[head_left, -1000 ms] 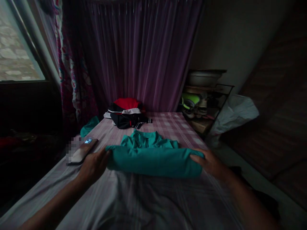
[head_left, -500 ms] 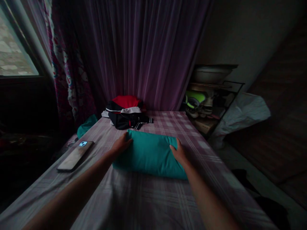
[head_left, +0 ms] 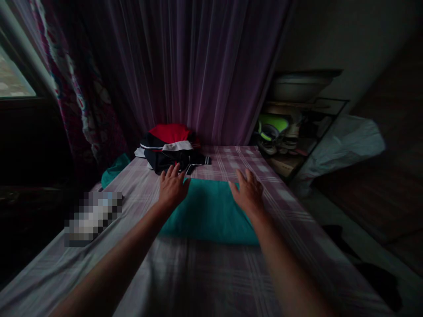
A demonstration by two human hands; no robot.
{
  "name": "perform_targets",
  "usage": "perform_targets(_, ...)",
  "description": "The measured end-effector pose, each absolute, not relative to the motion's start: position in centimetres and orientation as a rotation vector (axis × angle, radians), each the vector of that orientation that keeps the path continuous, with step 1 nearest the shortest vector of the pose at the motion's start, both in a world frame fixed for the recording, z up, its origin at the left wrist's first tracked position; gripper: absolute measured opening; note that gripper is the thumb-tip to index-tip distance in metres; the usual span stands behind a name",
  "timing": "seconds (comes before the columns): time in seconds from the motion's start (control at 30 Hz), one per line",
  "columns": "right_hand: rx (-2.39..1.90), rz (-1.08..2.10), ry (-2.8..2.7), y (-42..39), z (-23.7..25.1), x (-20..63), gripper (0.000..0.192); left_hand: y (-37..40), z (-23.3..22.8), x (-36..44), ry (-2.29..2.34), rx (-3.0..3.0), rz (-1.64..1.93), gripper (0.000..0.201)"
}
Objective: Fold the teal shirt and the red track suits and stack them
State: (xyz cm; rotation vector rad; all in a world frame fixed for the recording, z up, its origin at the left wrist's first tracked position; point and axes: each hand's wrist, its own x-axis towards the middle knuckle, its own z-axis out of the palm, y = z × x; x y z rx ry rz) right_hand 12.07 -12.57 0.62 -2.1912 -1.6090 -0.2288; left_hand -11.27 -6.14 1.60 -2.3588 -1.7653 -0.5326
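Observation:
A folded teal cloth [head_left: 211,215] lies flat on the checked bedsheet [head_left: 211,277] in front of me. My left hand [head_left: 172,187] is over its far left corner, fingers spread and pointing away from me. Over the far right corner is my right hand [head_left: 248,191], its fingers apart too. Neither hand grips the cloth; whether the palms touch it I cannot tell. Just beyond my left fingertips sits a heap of red, black and white clothes [head_left: 170,149].
A pixelated object [head_left: 94,218] lies at the left. Purple curtains [head_left: 205,75] hang behind the far edge. On the right, a rack holds shoes [head_left: 274,132] and a basin [head_left: 300,86], with a pale plastic sack [head_left: 350,141] beside it. More teal fabric [head_left: 115,169] shows at the left edge.
Both hands have let go of the teal cloth's sides and risen over its far corners, fingers spreading. The cloth looks flatter. The view has shifted slightly.

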Motion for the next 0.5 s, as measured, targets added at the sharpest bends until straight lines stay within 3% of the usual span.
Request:
perform_targets(0.1, -2.073, -0.253, -1.756, -11.4, 0.8, 8.6, 0.055, -6.4, 0.0, -8.6, -1.693, -2.443, -0.538, 0.052)
perform_targets(0.27, -2.228, 0.138, -1.981, -10.4, -3.7, 6.5, 0.054, -6.1, -4.5, -7.3, -1.760, -2.622, -0.289, 0.056)
perform_targets(0.5, -2.233, 0.149, -1.962, -11.1, -4.6, 8.6, 0.058, -5.8, -4.6, -8.8, -1.763, -2.615, -0.326, 0.054)
